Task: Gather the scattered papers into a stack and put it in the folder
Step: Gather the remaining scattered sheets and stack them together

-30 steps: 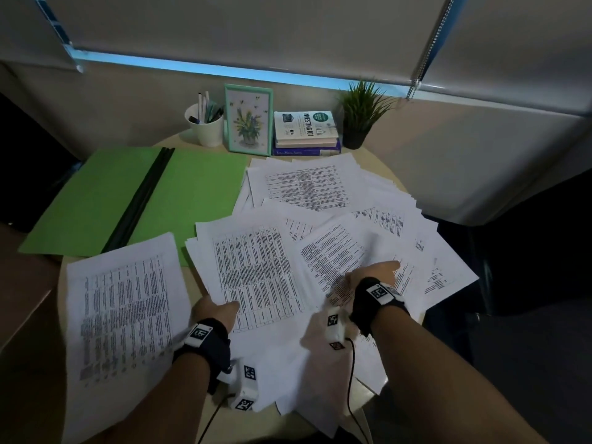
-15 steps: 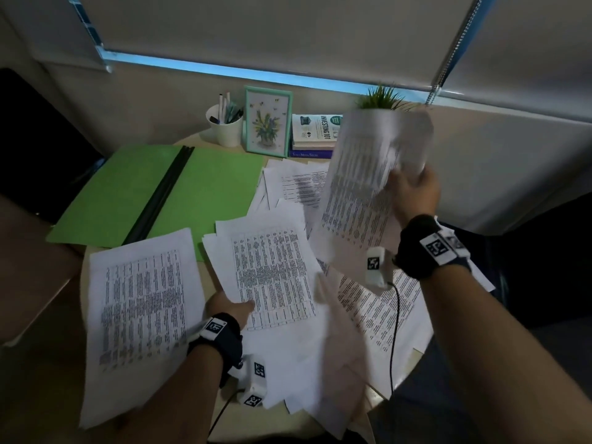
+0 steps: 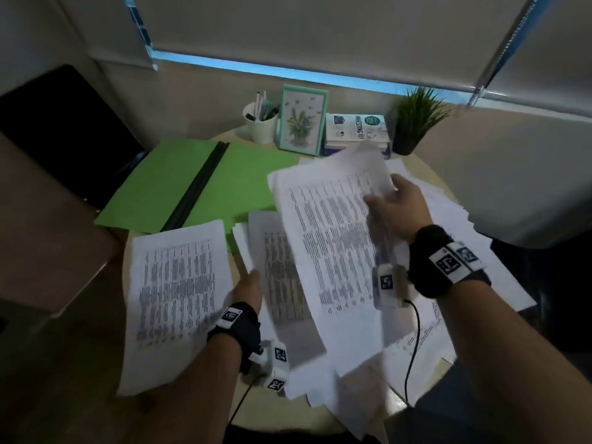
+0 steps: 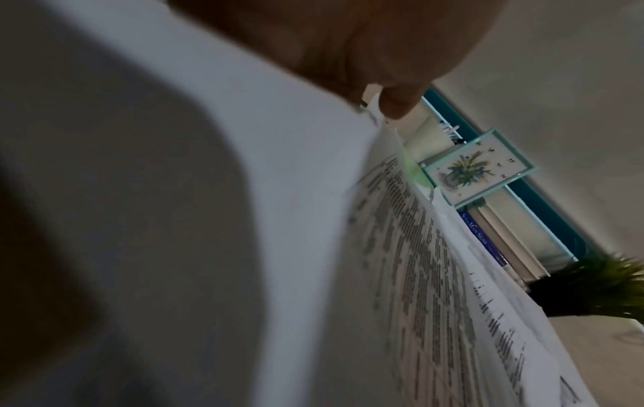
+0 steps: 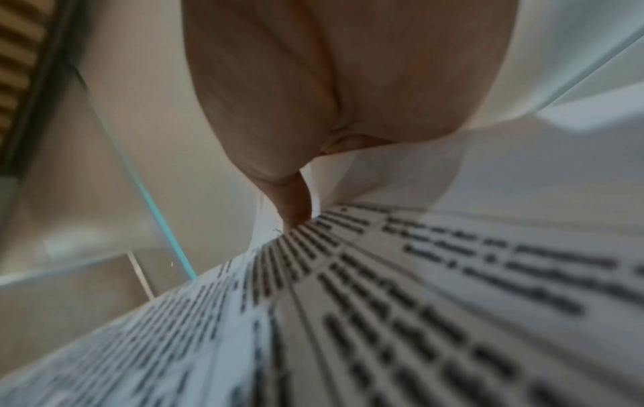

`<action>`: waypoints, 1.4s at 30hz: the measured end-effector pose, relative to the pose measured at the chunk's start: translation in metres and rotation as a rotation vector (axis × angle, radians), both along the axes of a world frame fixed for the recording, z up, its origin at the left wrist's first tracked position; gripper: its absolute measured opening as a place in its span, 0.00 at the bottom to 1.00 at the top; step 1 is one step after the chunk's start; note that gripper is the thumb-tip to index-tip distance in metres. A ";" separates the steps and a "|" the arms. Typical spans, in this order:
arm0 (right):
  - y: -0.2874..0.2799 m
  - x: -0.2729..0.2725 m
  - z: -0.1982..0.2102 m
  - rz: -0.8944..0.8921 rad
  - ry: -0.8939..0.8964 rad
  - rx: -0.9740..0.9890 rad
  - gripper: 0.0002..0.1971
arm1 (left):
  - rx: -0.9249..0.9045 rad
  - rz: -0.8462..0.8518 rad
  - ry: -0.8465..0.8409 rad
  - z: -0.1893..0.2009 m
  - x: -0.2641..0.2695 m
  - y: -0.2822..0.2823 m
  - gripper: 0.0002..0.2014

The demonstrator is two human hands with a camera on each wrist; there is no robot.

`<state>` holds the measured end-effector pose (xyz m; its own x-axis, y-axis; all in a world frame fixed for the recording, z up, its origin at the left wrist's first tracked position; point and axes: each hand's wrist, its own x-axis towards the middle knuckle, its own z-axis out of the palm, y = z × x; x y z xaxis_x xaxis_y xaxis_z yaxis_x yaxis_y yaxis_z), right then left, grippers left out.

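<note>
Printed white papers (image 3: 480, 251) lie scattered over a round table. An open green folder (image 3: 192, 187) with a black spine lies at the back left. My right hand (image 3: 389, 197) pinches one printed sheet (image 3: 330, 251) by its far corner, thumb on top, and holds it tilted over the middle pile (image 3: 282, 302). In the right wrist view the thumb (image 5: 292, 203) presses on that sheet (image 5: 418, 303). My left hand (image 3: 251, 283) holds the pile's left edge; the left wrist view shows its thumb (image 4: 394, 104) on top of the papers (image 4: 418, 247). A separate sheet (image 3: 176, 299) lies left of that hand.
Along the table's back stand a white pen cup (image 3: 261, 126), a framed plant picture (image 3: 302, 123), stacked books (image 3: 357, 129) and a small potted plant (image 3: 413, 120). Several sheets overhang the table's near edge (image 3: 272, 408). A brown surface (image 3: 48, 235) lies to the left.
My right hand picked a sheet off the right side, raised it high, then brought it down and left over the middle pile. The left hand stayed at the pile's left edge.
</note>
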<state>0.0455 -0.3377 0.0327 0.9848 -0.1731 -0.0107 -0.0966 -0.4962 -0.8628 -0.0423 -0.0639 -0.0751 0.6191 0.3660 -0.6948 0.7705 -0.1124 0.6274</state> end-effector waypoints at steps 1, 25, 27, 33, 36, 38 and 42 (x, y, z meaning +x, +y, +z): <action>0.007 -0.004 -0.012 0.015 0.060 -0.014 0.16 | -0.047 0.055 -0.053 0.002 0.001 0.000 0.30; 0.053 -0.020 -0.018 0.140 0.124 0.500 0.13 | 0.142 -0.261 -0.527 0.106 0.030 0.029 0.13; 0.068 -0.020 0.007 0.126 0.008 0.482 0.07 | 0.136 -0.224 -0.612 0.122 0.031 0.032 0.09; 0.092 -0.034 0.035 0.123 -0.193 0.391 0.15 | 0.018 -0.073 -0.781 0.134 0.031 0.039 0.10; 0.097 -0.047 0.030 0.087 -0.210 0.448 0.20 | 0.001 -0.060 -0.763 0.133 0.028 0.039 0.25; 0.102 -0.052 0.028 0.051 -0.200 0.450 0.19 | 0.027 -0.069 -0.749 0.132 0.030 0.041 0.32; 0.118 -0.050 0.032 -0.004 -0.228 0.401 0.13 | -0.017 -0.016 -0.881 0.146 0.038 0.033 0.19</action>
<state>-0.0046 -0.2201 0.0648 0.9693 -0.2028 0.1390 0.1166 -0.1187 -0.9861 -0.0041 -0.0312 0.0711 0.9373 0.3471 0.0324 0.0042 -0.1043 0.9945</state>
